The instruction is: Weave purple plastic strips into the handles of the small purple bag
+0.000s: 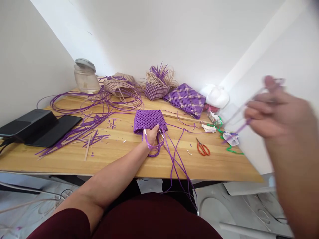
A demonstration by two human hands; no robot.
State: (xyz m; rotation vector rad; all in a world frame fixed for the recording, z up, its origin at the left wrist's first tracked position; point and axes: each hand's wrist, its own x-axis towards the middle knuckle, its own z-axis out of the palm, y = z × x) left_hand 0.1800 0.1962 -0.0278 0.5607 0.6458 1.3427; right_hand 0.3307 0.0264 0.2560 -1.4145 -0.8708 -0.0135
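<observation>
My left hand (151,134) is closed on the edge of a small purple woven basket (147,119), which lies on its side on the table. Its thumb rests on top of the weave. A looped purple handle (154,154) with white wrapping near its ends hangs toward me. Long loose purple strands (178,156) trail from the basket's right side over the table's front edge. Raised at the far right, my right hand (276,106) is blurred, its fingers curled round a purple plastic strand (242,128). Orange-handled scissors (203,149) lie right of the basket.
Across the wooden table (139,166) are cut purple pieces (82,131), a phone (53,131) beside a dark device (27,122), and a lidded jar (86,78). Coiled strands (94,103), a half-woven basket (156,89) and a checked purple piece (186,98) stand along the wall.
</observation>
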